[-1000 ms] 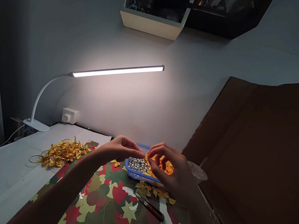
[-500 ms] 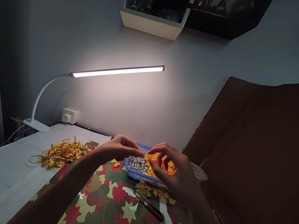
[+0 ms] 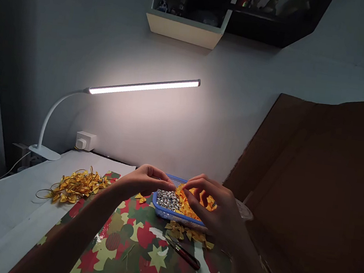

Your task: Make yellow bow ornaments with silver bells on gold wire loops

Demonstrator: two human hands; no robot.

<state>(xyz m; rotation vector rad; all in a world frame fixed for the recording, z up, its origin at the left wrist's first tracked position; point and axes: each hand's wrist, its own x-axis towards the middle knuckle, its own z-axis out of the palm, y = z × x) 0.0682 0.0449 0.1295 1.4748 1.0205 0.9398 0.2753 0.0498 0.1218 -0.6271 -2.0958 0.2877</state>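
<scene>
The left hand's [image 3: 145, 180] fingertips [image 3: 171, 183] pinch together just above a blue plastic basket [image 3: 160, 209], and what they hold is too small to tell. The right hand's [image 3: 211, 206] fingers [image 3: 196, 183] curl over yellow ribbon bows [image 3: 189, 210], grip unclear. The bows lie heaped in the basket beside silver beads [image 3: 167, 200].

The mesh basket [image 3: 163, 211] is bright blue, and the silver beads [image 3: 168, 200] in it form a tight, glittering grid. The ribbon bows [image 3: 193, 204] beside them glow orange-gold (the heap of bows [image 3: 76, 184] further left is a duller metallic yellow). The mat [image 3: 141, 255] below is patterned with red, olive and cream stars and leaves; the lamp [image 3: 141, 86] is white, the cardboard [image 3: 321, 193] brown
</scene>
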